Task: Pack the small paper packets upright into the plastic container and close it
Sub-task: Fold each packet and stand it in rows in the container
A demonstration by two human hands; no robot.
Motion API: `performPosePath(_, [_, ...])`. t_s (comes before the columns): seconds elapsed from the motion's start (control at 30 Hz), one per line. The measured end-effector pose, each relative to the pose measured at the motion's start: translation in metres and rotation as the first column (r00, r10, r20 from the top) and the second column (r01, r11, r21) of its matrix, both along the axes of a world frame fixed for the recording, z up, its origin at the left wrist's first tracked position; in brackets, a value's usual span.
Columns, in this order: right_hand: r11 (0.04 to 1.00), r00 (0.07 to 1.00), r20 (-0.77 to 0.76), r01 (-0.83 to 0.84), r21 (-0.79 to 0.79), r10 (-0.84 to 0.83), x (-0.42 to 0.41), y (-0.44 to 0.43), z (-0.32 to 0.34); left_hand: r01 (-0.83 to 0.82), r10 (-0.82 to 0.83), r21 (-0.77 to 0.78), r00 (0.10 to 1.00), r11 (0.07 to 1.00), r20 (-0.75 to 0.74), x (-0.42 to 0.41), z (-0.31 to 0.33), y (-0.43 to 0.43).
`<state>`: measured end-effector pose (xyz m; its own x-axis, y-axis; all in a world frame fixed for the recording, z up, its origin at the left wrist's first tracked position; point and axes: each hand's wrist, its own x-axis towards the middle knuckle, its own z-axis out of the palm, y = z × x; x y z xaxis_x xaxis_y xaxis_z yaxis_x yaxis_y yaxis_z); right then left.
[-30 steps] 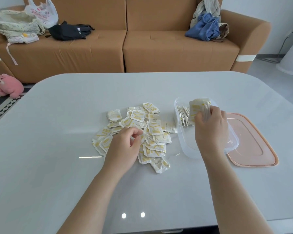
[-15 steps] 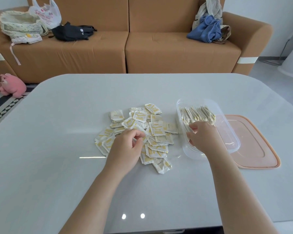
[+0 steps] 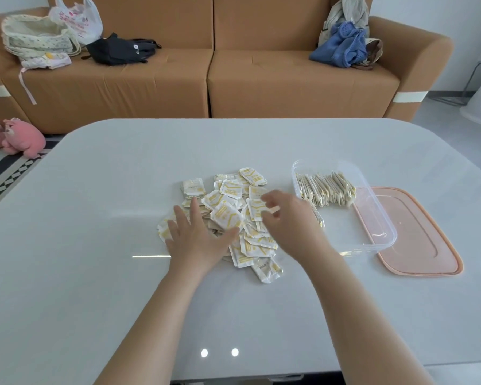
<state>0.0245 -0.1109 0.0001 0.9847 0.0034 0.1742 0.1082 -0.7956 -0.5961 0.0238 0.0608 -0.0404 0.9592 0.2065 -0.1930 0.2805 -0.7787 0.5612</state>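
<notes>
Both hands spread over the loose packets (image 3: 228, 215) — left hand (image 3: 197, 237) flat, right hand (image 3: 286, 218) loosely curled, neither gripping.

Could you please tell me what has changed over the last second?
The right hand set its packets upright into the clear plastic container, let go, and moved left over the loose pile of yellow-printed paper packets. The left hand opened flat there. The pink lid stayed.

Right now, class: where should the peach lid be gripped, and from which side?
Take the peach lid by its right long rim, coming from the right. It lies flat on the table, and its left edge is tucked against the clear container, so probably only the far, near and right rims are free.
</notes>
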Motion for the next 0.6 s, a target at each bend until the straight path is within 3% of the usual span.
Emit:
performPosePath(0.13, [0.997,0.976,-0.211,-0.064,-0.037,0.055,0.006,0.013,-0.028,-0.088,0.146,-0.243,0.962,0.966,0.232,0.017,-0.015,0.002])
performPosePath(0.27, [0.989,0.929,-0.369,-0.09,-0.115,0.041,0.01,0.016,-0.043,-0.021,0.054,-0.136,0.968,0.99,0.245,0.03,-0.028,0.003])
performPosePath(0.4, [0.981,0.959,-0.279,-0.099,-0.164,0.05,0.013,0.02,-0.046,0.1,-0.087,-0.037,0.962,0.994,0.26,0.032,-0.026,-0.001])
performPosePath(0.6, [1.0,0.982,-0.191,-0.004,-0.005,0.003,0.016,0.028,-0.045,0.068,0.003,-0.172,0.923,0.983,0.386,0.029,-0.018,0.001])
